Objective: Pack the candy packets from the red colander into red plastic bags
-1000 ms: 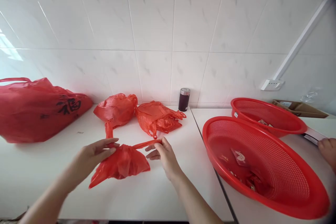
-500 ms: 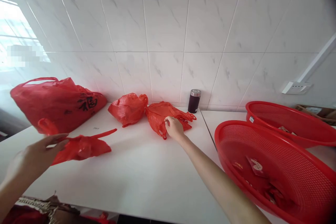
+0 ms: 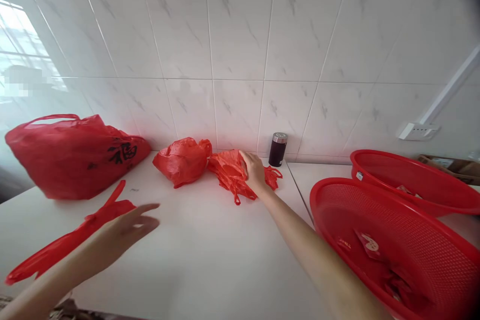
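My left hand [image 3: 125, 227] hovers over the white table with its fingers apart and nothing in them. Partly behind that wrist lies a flat red plastic bag [image 3: 108, 211], its long handle sticking up. My right hand [image 3: 255, 170] reaches to the far side and closes on a crumpled red plastic bag [image 3: 228, 166]; some fingertips are hidden behind the film. One loop of this bag shows to the right of the wrist. Just left of it sits a filled, tied red plastic bag [image 3: 182, 160].
A large red bag with black lettering [image 3: 75, 160] stands at the left. A dark flask [image 3: 277, 150] is by the tiled wall. Two red mesh baskets are at the right, the near basket [image 3: 375, 195] with red packets in it and the far basket [image 3: 397, 160] behind.
My left hand has let go of the flat red bag and moved right. My right hand has shifted slightly from the near edge onto the top of the crumpled bag, which now bunches up.
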Demonstrator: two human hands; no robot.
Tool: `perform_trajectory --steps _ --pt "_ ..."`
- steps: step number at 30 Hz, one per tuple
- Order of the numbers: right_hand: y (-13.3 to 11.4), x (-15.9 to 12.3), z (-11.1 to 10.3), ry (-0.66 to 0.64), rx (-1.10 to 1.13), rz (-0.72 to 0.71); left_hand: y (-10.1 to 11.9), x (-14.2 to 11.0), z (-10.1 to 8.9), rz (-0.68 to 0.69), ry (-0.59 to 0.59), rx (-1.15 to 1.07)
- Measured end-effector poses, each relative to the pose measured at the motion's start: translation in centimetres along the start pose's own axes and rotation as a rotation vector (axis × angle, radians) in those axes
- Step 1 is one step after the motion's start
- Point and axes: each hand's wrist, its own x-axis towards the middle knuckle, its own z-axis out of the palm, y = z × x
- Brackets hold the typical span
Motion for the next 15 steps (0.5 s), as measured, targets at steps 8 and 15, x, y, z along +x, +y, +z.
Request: perform_trajectory --steps 8,15 --pt "-9.3 -6.1 -5.1 0.238 0.142 -0.265 9.9 1.1 11.2 0.244 -0.306 -0.38" --pt "-5.2 -11.4 -8.5 0.262 0.285 0.005 7.4 0.1 13.3 -0.112 -0.036 -0.948"
